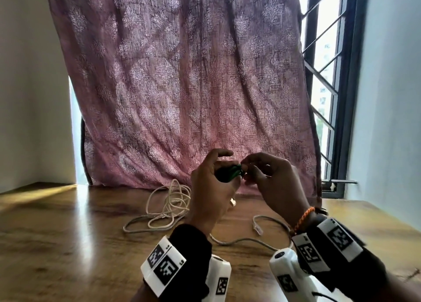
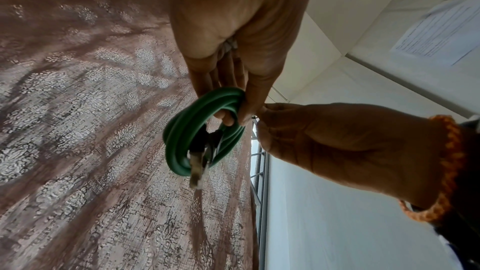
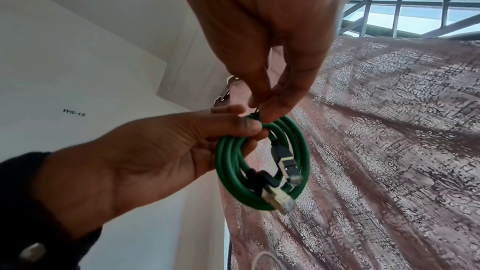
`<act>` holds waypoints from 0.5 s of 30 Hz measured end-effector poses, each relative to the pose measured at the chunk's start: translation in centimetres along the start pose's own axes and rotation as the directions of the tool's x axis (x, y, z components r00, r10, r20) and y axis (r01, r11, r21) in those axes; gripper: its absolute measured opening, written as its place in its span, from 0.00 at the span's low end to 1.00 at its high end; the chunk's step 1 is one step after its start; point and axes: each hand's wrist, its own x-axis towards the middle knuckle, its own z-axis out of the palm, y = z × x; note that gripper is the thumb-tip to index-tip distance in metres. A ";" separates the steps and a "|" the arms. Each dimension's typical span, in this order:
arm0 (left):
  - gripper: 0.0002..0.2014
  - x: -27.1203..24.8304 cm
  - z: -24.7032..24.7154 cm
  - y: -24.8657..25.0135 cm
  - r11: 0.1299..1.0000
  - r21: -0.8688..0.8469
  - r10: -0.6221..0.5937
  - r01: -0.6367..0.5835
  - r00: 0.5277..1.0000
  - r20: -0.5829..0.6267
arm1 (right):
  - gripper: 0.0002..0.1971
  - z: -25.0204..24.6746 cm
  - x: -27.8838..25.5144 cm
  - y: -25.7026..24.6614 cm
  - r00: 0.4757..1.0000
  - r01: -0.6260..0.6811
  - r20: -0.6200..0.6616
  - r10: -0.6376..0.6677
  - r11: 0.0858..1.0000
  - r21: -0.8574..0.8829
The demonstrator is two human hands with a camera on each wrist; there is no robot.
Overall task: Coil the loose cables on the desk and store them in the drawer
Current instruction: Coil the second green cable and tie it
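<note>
A green network cable [image 1: 230,173] is wound into a small coil and held up in the air over the desk. My left hand [image 1: 225,167] grips one side of the coil, with fingers through the loop and the thumb on top. My right hand [image 1: 247,167] pinches the top of the coil with thumb and fingertips. In the right wrist view the green coil [image 3: 233,171] hangs below both hands, and its two black-booted plugs [image 3: 280,198] dangle inside the loop. The left wrist view shows the same coil [image 2: 182,130] edge-on.
On the wooden desk [image 1: 68,233] a cream cable [image 1: 173,201] lies in a loose tangle. A grey cable [image 1: 273,221] with a clear plug curves beneath my right wrist. A patterned pink curtain [image 1: 182,85] hangs behind, and a barred window [image 1: 323,74] is at the right. No drawer is in view.
</note>
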 end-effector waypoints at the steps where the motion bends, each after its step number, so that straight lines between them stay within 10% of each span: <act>1: 0.21 0.0 0.0 0.0 1.000 -0.007 -0.003 0.003 1.000 -0.006 | 0.08 0.1 -0.1 0.0 1.000 0.016 -0.001 -0.016 1.000 -0.008; 15: 0.21 0.1 0.0 0.3 0.999 -0.024 -0.024 0.023 0.999 -0.036 | 0.10 -0.3 0.2 -0.7 0.998 -0.063 -0.006 0.066 0.971 0.232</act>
